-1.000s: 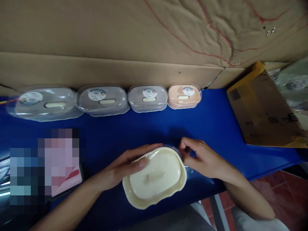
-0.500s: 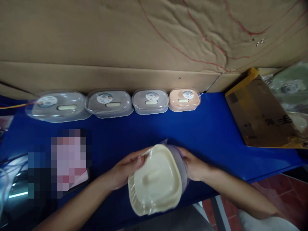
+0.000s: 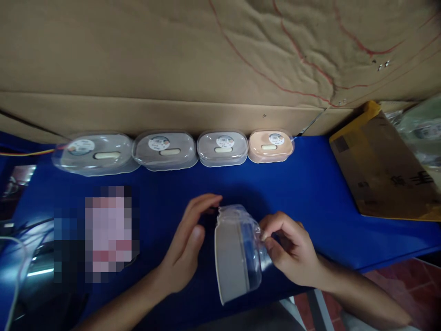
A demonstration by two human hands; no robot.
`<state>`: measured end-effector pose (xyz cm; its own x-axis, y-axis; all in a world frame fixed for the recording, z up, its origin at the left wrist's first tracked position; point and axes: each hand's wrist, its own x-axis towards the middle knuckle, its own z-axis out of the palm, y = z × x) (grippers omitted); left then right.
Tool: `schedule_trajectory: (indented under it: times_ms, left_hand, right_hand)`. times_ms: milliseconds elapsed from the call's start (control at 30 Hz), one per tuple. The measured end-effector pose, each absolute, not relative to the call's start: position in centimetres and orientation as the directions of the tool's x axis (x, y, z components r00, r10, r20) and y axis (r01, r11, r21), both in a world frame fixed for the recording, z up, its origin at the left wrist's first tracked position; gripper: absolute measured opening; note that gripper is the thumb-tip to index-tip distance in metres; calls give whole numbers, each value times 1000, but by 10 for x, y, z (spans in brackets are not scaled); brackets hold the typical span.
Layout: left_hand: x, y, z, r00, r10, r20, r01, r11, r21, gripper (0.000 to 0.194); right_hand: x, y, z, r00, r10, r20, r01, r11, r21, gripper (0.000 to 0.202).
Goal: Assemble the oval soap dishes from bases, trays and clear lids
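Observation:
A grey plastic box point(image 3: 232, 257) with a clear lid, wrapped in a clear plastic bag point(image 3: 237, 212), stands tipped on its side in the air over the near edge of the table. My right hand point(image 3: 289, 248) pinches the bag at the box's right side between thumb and fingers. To the left of the box, my left hand point(image 3: 188, 246) is open, fingers stretched and thumb apart, close to the bag's upper corner but holding nothing.
Along the back of the blue table point(image 3: 292, 184) is a row of oval lidded boxes, several grey point(image 3: 165, 158) and one peach point(image 3: 270, 149). A cardboard box point(image 3: 382, 170) with bagged containers beside it stands right. A blurred-out object point(image 3: 108, 230) lies left.
The box has been turned from its pale underside facing me to a side view. My left hand has let go of it; my right hand has shifted to pinching the bag.

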<state>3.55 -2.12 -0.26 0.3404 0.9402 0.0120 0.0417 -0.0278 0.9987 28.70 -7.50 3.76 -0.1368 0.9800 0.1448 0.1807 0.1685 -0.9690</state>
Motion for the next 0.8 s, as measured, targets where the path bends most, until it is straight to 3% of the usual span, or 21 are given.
schedule_trajectory:
  times_ms: [133,267,400,500,633,800]
  left_hand:
    - [26,-33,1,322,928,187,37,-210,977,88]
    - [27,-39,9,420,890,177,166,-267,949,110]
    - [35,-40,11,392,910,132,260,-248,933,92]
    - [39,-43,9,341,939,35,289,-140,947,75]
    - [41,-44,10,252,966,-61,161,20,987,85]
    - [40,-34,18,238,964,-121,1,124,992,73]
  right_hand:
    - [283,-81,32,-82,966,244,204,256,-945,15]
    - [282,-77,36,-166,892,421,293,452,-842,27]
    - [279,-71,37,-359,743,564,469,666,-580,29]
    - [280,-69,35,-264,779,569,604,594,-531,24]
    - [292,-58,35,-39,831,554,755,388,-529,16]
    - [315,-42,39,112,858,501,773,241,-586,12]
